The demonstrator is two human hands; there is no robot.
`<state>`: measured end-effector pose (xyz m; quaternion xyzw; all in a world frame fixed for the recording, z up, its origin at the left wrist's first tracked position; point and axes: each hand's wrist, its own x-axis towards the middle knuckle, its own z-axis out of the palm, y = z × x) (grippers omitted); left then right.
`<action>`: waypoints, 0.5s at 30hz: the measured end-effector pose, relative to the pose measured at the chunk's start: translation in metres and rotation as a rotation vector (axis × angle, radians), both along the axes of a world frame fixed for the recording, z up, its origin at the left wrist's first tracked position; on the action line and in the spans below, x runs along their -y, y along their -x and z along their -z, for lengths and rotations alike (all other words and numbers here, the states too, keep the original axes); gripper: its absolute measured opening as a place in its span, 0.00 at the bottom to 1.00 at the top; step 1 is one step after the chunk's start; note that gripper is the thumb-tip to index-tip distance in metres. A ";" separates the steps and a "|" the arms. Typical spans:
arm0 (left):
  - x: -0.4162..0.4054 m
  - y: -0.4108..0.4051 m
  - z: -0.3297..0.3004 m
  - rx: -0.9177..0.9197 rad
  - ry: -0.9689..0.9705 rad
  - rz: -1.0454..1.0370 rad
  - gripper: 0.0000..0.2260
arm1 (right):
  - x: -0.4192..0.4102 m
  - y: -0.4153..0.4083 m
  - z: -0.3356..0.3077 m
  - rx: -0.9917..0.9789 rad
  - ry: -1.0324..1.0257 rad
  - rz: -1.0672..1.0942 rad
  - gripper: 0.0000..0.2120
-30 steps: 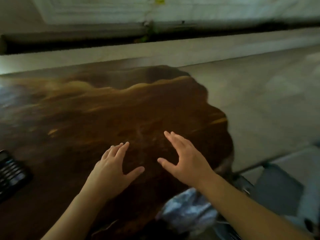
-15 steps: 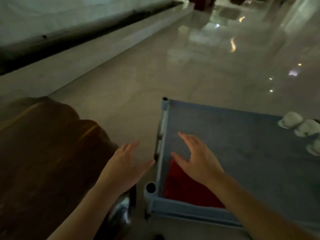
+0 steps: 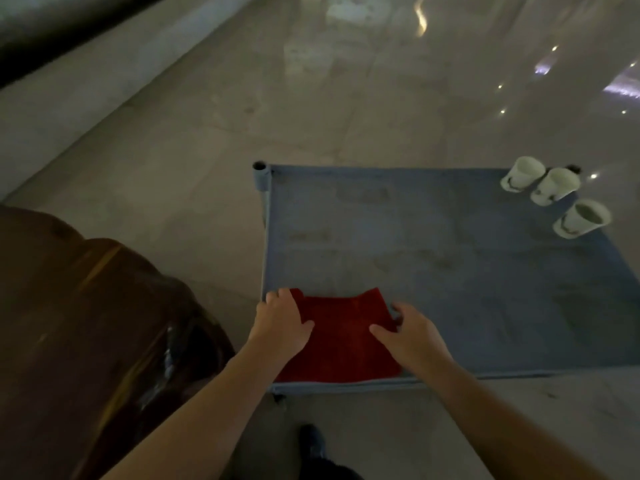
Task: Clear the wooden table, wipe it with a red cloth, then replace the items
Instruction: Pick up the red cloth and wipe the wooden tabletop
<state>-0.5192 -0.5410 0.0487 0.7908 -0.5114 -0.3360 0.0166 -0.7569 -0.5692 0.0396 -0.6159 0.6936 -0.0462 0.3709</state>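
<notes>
A folded red cloth (image 3: 343, 336) lies at the near left corner of a low blue-grey fabric-topped stand (image 3: 450, 271). My left hand (image 3: 281, 323) covers the cloth's left edge, fingers curled at its far left corner and thumb on the fabric. At the cloth's right edge, my right hand (image 3: 407, 337) has its fingers curled around the side. The cloth's far edge sags in the middle between the two hands. The dark wooden table (image 3: 86, 323) fills the lower left, only its glossy end showing.
Three white cups (image 3: 554, 195) stand at the stand's far right corner. Shiny pale floor surrounds the stand, with a narrow gap between it and the table. A dark shoe (image 3: 311, 441) shows below the stand's near edge.
My view swung right from the wooden table to the stand. Both hands went from hovering open above the table to closing on the red cloth's two sides.
</notes>
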 end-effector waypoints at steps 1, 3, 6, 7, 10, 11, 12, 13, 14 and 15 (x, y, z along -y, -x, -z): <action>0.002 0.001 0.003 -0.001 -0.010 -0.033 0.30 | -0.001 -0.001 0.004 0.043 -0.029 0.045 0.34; 0.006 0.001 0.008 -0.051 -0.043 -0.125 0.28 | 0.000 -0.004 0.010 0.119 -0.074 0.137 0.28; 0.008 -0.001 0.011 -0.084 -0.091 -0.111 0.22 | 0.006 -0.005 0.012 0.241 -0.147 0.253 0.13; 0.008 -0.002 0.012 -0.099 -0.089 -0.075 0.16 | 0.007 -0.006 0.009 0.291 -0.174 0.283 0.09; 0.003 -0.007 0.007 -0.202 -0.090 -0.116 0.11 | 0.011 -0.014 -0.008 0.415 -0.216 0.280 0.04; 0.001 -0.010 0.002 -0.256 -0.086 -0.155 0.10 | 0.013 -0.019 -0.016 0.431 -0.210 0.239 0.03; -0.003 -0.014 -0.003 -0.317 -0.068 -0.188 0.10 | 0.015 -0.024 -0.024 0.439 -0.201 0.194 0.03; -0.008 -0.017 -0.009 -0.380 -0.052 -0.222 0.11 | 0.016 -0.029 -0.031 0.457 -0.198 0.160 0.03; -0.015 -0.024 -0.015 -0.439 -0.023 -0.262 0.11 | 0.016 -0.038 -0.039 0.494 -0.207 0.124 0.04; -0.021 -0.029 -0.021 -0.487 0.005 -0.289 0.12 | 0.016 -0.044 -0.046 0.533 -0.217 0.100 0.05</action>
